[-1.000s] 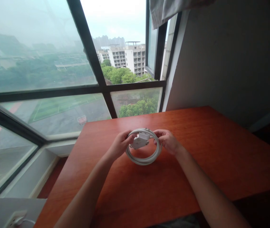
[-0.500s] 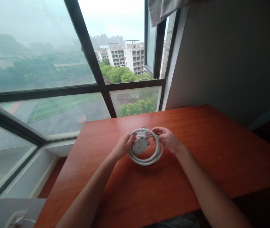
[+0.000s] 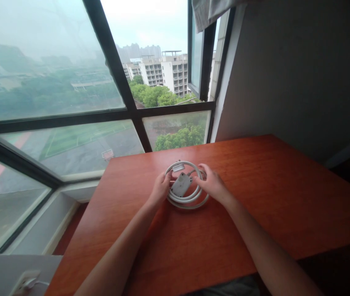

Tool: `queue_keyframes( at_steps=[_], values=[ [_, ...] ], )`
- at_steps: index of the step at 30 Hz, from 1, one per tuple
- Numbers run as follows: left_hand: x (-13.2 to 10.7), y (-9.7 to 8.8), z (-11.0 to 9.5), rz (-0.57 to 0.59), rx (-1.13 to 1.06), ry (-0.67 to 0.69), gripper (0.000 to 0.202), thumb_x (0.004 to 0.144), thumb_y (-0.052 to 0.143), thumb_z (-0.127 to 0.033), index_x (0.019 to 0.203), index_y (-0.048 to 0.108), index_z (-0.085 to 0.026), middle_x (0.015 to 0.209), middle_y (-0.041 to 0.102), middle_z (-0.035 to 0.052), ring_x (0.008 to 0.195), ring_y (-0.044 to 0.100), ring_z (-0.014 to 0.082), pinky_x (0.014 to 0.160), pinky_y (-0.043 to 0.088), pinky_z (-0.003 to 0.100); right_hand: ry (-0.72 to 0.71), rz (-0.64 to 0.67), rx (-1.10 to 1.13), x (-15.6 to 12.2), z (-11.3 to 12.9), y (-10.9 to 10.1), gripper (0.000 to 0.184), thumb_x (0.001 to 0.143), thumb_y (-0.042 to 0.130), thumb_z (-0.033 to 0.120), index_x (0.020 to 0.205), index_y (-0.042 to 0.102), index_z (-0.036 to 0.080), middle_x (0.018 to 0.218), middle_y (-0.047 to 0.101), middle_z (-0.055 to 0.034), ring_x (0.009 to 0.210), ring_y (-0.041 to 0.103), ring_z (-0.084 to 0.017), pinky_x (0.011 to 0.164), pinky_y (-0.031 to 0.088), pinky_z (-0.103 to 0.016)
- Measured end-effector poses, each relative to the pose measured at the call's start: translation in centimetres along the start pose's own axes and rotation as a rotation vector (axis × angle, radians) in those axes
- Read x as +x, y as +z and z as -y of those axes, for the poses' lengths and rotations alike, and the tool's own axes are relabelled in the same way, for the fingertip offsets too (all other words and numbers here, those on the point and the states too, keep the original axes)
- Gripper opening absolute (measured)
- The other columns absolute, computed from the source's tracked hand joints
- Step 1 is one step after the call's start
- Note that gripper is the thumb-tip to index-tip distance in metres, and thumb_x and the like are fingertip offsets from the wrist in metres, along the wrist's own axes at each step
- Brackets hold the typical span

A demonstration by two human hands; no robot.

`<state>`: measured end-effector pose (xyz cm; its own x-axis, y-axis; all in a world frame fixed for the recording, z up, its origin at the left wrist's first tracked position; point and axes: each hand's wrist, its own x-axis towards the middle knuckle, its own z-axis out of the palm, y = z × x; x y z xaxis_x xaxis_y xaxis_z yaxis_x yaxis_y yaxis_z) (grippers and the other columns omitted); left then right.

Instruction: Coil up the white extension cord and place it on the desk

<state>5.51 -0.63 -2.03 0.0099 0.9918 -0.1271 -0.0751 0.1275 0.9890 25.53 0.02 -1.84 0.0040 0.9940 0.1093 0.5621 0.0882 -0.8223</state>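
Observation:
A coil of thick white cable (image 3: pixel 183 200) is held between my hands over the brown table. Inside the loop sits a flat greyish-white boxy connector (image 3: pixel 181 185) with small dark spots at its corners. A smaller white connector end (image 3: pixel 178 167) shows at the top of the coil. My left hand (image 3: pixel 160 187) is closed on the left side of the coil, thumb near the box. With thumb and fingers, my right hand (image 3: pixel 212 183) grips the right side of the loop. One lower turn of cable hangs apart from the others. Some fingertips are hidden behind the cable.
The reddish-brown wooden table (image 3: pixel 255 205) spreads under both arms. Dark-framed windows (image 3: pixel 138 119) run along its far and left sides, with a grey wall (image 3: pixel 279 74) at the right. A wall socket with a white plug (image 3: pixel 30 283) is at the lower left.
The coil has tipped flatter and one turn has separated below. The boxy connector has turned and lies further inside the loop. My right hand has shifted slightly left and down, its thumb now inside the loop.

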Motion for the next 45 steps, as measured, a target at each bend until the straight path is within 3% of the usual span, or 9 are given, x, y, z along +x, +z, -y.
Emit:
queue_keyframes(
  at_steps=[5, 9, 12, 17, 25, 28, 35, 40, 45],
  values=[
    [-0.7, 0.7, -0.1, 0.067, 0.019, -0.004, 0.047, 0.081, 0.062, -0.057, 0.102, 0.058, -0.015, 0.095, 0.069, 0.0085, 0.076, 0.067, 0.0203, 0.06, 0.05, 0.027, -0.092, -0.101, 0.057, 0.5, -0.9, 0.1, 0.056, 0.068, 0.058, 0.009, 0.123, 0.054, 0.021, 0.111, 0.071, -0.006, 0.099, 0.067, -0.021, 0.092, 0.051, -0.033],
    [-0.8, 0.7, 0.0, 0.108, 0.146, 0.125, 0.035, 0.086, 0.058, -0.049, 0.094, 0.061, -0.015, 0.089, 0.065, 0.0053, 0.079, 0.062, 0.0185, 0.07, 0.049, 0.028, -0.172, -0.089, 0.149, 0.7, -1.2, 0.2, 0.063, 0.065, 0.051, 0.004, 0.125, 0.052, 0.022, 0.117, 0.069, -0.0039, 0.108, 0.065, -0.018, 0.096, 0.049, -0.03],
    [-0.4, 0.4, 0.3, 0.13, 0.277, 0.209, 0.03, 0.089, 0.054, -0.045, 0.089, 0.06, -0.016, 0.084, 0.062, 0.0038, 0.078, 0.059, 0.0183, 0.071, 0.047, 0.029, -0.216, -0.091, 0.108, 0.6, -1.0, 0.1, 0.065, 0.063, 0.047, 0.0, 0.123, 0.054, 0.023, 0.121, 0.067, -0.0037, 0.114, 0.062, -0.018, 0.099, 0.047, -0.029],
    [-0.2, 0.6, 0.8, 0.143, 0.339, 0.211, 0.026, 0.09, 0.051, -0.042, 0.091, 0.058, -0.017, 0.08, 0.059, 0.0028, 0.077, 0.056, 0.0188, 0.067, 0.045, 0.029, -0.2, -0.107, 0.033, 0.7, -1.4, 0.1, 0.066, 0.06, 0.045, -0.003, 0.119, 0.058, 0.024, 0.117, 0.069, -0.0025, 0.114, 0.063, -0.018, 0.099, 0.048, -0.029],
    [-1.1, 1.5, 0.0, 0.147, 0.101, 0.075, 0.027, 0.085, 0.06, -0.04, 0.098, 0.057, -0.016, 0.085, 0.06, 0.0012, 0.078, 0.057, 0.0158, 0.07, 0.045, 0.026, -0.11, -0.17, 0.073, 1.6, -2.4, 0.0, 0.044, 0.065, 0.056, 0.009, 0.108, 0.068, 0.014, 0.121, 0.067, -0.0122, 0.115, 0.062, -0.023, 0.103, 0.047, -0.034],
    [-1.1, 1.6, 0.0, 0.135, 0.074, 0.067, 0.03, 0.082, 0.063, -0.04, 0.1, 0.059, -0.016, 0.086, 0.061, 0.0018, 0.079, 0.057, 0.0162, 0.073, 0.045, 0.026, -0.088, -0.126, 0.059, 1.6, -2.3, -0.4, 0.039, 0.067, 0.058, 0.012, 0.104, 0.071, 0.016, 0.117, 0.07, -0.0092, 0.111, 0.064, -0.023, 0.102, 0.047, -0.035],
    [-1.2, 2.0, 0.1, 0.165, -0.038, -0.016, 0.04, 0.08, 0.068, -0.045, 0.108, 0.059, -0.018, 0.09, 0.063, 0.0019, 0.077, 0.061, 0.0151, 0.068, 0.047, 0.024, -0.029, -0.01, 0.196, 1.5, -3.6, -0.2, 0.043, 0.076, 0.051, 0.014, 0.114, 0.068, 0.023, 0.097, 0.074, -0.0006, 0.084, 0.07, -0.017, 0.084, 0.056, -0.032],
    [-1.9, 2.0, -1.0, 0.253, -0.147, -0.069, 0.048, 0.079, 0.071, -0.042, 0.12, 0.058, -0.022, 0.088, 0.063, 0.0013, 0.071, 0.059, 0.013, 0.062, 0.046, 0.022, -0.024, -0.008, 0.211, 1.6, -3.6, 0.0, 0.051, 0.079, 0.052, 0.012, 0.128, 0.058, 0.023, 0.112, 0.071, -0.0047, 0.094, 0.069, -0.017, 0.091, 0.053, -0.034],
    [-2.8, 2.1, -2.2, 0.328, -0.229, -0.122, 0.057, 0.074, 0.074, -0.025, 0.128, 0.055, -0.026, 0.102, 0.064, 0.0029, 0.077, 0.06, 0.0134, 0.064, 0.047, 0.022, -0.018, -0.085, 0.213, 1.6, -3.0, 0.0, 0.049, 0.079, 0.053, 0.012, 0.127, 0.056, 0.019, 0.122, 0.067, -0.0097, 0.102, 0.067, -0.018, 0.098, 0.049, -0.035]
  ],
)
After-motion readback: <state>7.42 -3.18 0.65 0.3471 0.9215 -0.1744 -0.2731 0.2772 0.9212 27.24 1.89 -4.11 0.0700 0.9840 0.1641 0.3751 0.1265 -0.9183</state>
